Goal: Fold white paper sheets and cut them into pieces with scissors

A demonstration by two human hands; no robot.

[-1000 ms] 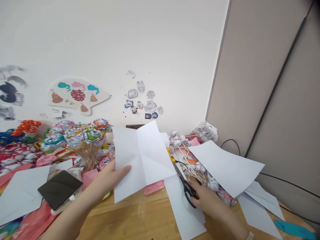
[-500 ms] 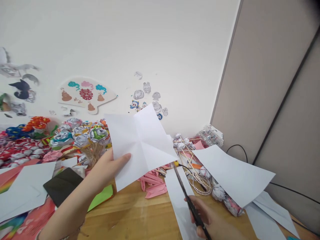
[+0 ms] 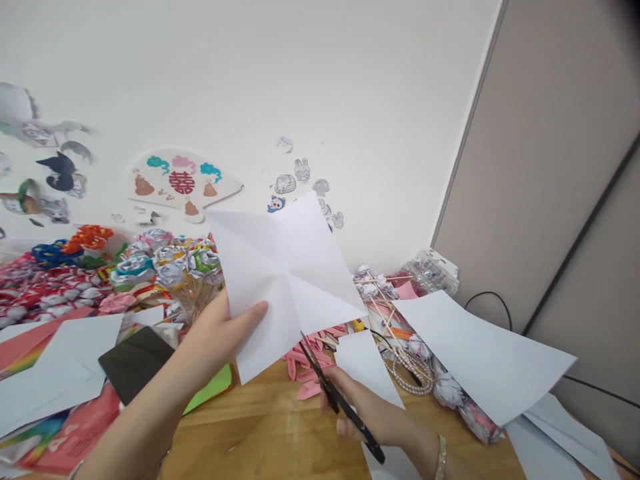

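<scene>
The left hand [image 3: 234, 328] holds a roughly square, creased white paper sheet [image 3: 290, 263] upright above the middle of the wooden table [image 3: 250, 427]. Its thumb lies on the near face and the other fingers are hidden behind, so the sheet seems pinched between them, probably to stop it drooping. Raised like this, its lower edge stands free of the wood. The right hand [image 3: 373, 405] has its fingers curled round a pair of slim black scissors [image 3: 351, 416], tips pointing up at that edge; whether they touch, or the blades are parted, I cannot tell. A long white paper strip [image 3: 363, 360] runs beneath the right hand toward the table's near edge; folded pink paper pieces [image 3: 307, 391] lie farther back, perhaps leaving working room in front
</scene>
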